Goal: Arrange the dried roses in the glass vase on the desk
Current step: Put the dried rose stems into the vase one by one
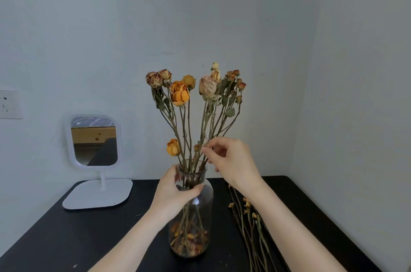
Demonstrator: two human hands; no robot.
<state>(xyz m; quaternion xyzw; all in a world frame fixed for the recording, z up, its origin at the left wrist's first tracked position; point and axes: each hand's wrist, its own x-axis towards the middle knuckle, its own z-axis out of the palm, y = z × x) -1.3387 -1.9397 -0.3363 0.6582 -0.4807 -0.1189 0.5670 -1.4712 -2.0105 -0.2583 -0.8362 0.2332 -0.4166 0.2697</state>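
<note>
Mid-arrangement step: left hand (175, 191) is clasped round the neck of the glass vase (207, 205), which stands centre-bottom of frame on the black desk (89, 238), steadying it; right hand (231, 160), just above the vase mouth, pinches a thin stem of the dried roses (180, 93) between thumb and forefinger. Bunch looks mostly in, so this reads as adjusting the spread. Next move likely calls for a gentle shift of that brittle stem with the vase held firm; loose stems (249, 216) lying on the desk at lower right probably go in after. Roses: faded orange, pink and brownish heads fanned at frame centre, one short orange head low near the rim, shrivelled leaves, fallen petals in the vase bottom
</note>
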